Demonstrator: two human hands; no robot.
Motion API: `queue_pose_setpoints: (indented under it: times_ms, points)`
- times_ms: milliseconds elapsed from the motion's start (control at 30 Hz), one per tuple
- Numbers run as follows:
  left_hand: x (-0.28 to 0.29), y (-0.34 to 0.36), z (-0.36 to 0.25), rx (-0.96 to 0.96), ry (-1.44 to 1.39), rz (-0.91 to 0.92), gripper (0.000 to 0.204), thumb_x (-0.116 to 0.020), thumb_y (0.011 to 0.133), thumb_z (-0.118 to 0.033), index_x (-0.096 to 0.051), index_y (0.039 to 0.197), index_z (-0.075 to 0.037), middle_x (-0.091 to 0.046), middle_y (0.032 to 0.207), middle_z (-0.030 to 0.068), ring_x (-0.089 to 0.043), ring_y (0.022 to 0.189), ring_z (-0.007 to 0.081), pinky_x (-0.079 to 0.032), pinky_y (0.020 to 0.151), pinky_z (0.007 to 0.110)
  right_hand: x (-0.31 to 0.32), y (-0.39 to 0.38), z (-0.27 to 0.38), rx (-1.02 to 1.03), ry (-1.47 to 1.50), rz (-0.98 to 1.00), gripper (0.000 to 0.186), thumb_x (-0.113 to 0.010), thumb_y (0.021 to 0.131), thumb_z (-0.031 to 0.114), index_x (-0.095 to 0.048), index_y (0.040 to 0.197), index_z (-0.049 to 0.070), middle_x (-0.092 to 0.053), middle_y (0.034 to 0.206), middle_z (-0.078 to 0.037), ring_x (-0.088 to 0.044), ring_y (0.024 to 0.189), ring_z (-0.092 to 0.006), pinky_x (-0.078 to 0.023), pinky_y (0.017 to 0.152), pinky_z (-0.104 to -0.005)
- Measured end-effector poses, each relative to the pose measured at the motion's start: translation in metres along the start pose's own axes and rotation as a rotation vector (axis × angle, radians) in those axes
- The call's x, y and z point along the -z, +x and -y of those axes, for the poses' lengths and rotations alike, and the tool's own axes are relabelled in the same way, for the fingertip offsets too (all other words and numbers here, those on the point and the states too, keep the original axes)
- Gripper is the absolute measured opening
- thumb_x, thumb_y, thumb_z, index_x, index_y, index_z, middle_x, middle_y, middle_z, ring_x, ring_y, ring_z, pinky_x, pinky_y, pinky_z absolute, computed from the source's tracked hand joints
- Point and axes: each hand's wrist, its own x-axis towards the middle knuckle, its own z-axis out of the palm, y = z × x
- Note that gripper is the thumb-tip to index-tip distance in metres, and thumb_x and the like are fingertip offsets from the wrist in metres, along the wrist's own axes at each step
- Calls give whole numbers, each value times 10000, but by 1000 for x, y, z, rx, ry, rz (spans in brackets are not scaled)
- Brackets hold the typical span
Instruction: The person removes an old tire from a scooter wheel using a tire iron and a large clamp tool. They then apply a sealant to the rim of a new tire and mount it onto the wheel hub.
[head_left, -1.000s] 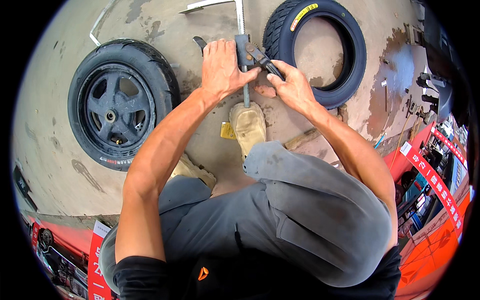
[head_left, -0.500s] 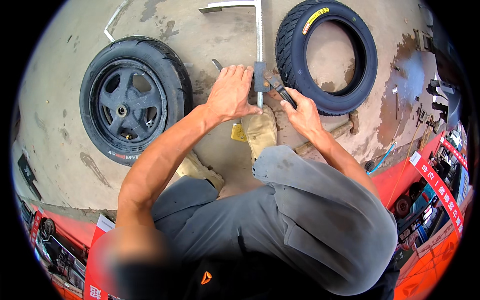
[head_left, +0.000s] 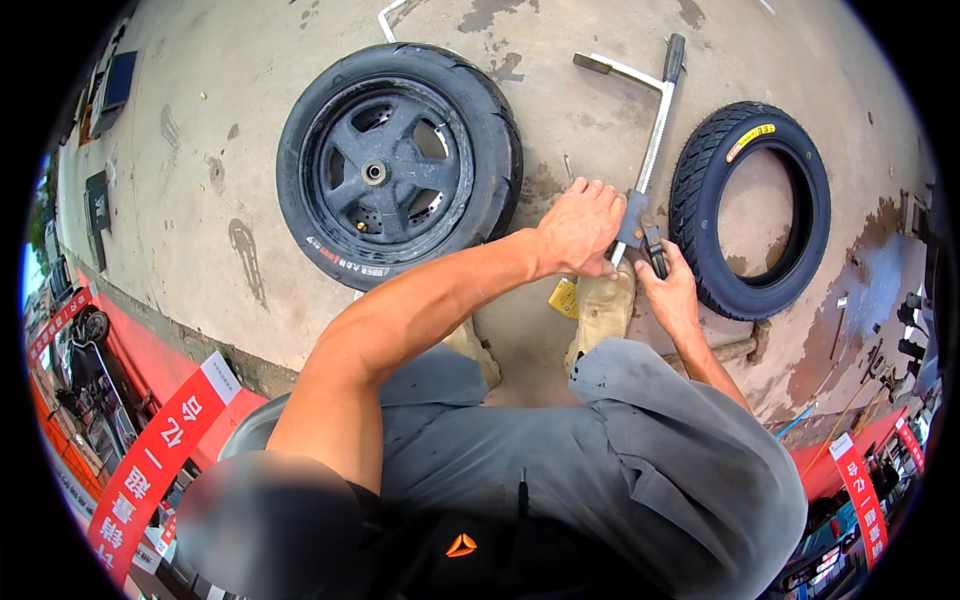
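Tan boot point(head_left: 603, 312), right hand point(head_left: 674, 298) curled round black lever point(head_left: 656, 260), left hand point(head_left: 580, 230) against sliding block point(head_left: 632, 220) (grip hidden, cannot tell), toothed bar tool point(head_left: 654, 135) slanting away from boot, loose tyre point(head_left: 712, 225) edge near at right, roomier concrete point(head_left: 560, 100) toward spoked wheel point(head_left: 392, 190) at left.

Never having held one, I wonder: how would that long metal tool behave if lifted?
The metal tool looks stiff, its bar being straight. Its side branch could make it twist when lifted, and the chunky block probably adds weight.
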Motion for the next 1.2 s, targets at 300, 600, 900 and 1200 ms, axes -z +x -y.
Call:
queue_pose_setpoints:
  times_ms: [300, 600, 900, 1200]
  points:
    - [8, -7, -14, 46, -42, -7, 756, -923, 694, -464, -644, 1161, 61, -675, 1056, 204, -647, 1040, 375, -486, 937, 471, 10, 2, 36, 228, -77, -4, 760, -743, 843, 40, -456, 1547, 55, -619, 1439, -257, -627, 1327, -397, -501, 1117, -439]
    - [172, -93, 12, -265, 207, 17, 806, -894, 789, -235, -532, 1459, 30, -580, 1431, 213, -544, 1364, 393, -422, 1173, 513, 86, -20, 112, 501, -462, -68, 664, -839, 786, 101, -601, 1404, 138, -725, 1105, -148, -717, 959, -404, -577, 809, -498]
    - [74, -249, 24, 426, 106, -41, 1108, -935, 719, -336, -371, 1599, 31, -474, 1563, 263, -449, 1462, 452, -332, 1249, 556, 136, -32, 212, 461, -340, -7, 656, -803, 830, 80, -588, 1449, 71, -766, 1194, -207, -752, 1129, -325, -554, 994, -408]
    - [19, -214, 26, 506, 171, -310, 831, -709, 801, -48, -431, 1574, 76, -527, 1473, 380, -531, 1335, 486, -419, 1120, 515, 168, -76, 291, 173, -184, 23, 543, -823, 970, 287, -634, 1407, 26, -663, 943, -16, -564, 748, -70, -440, 653, -230]
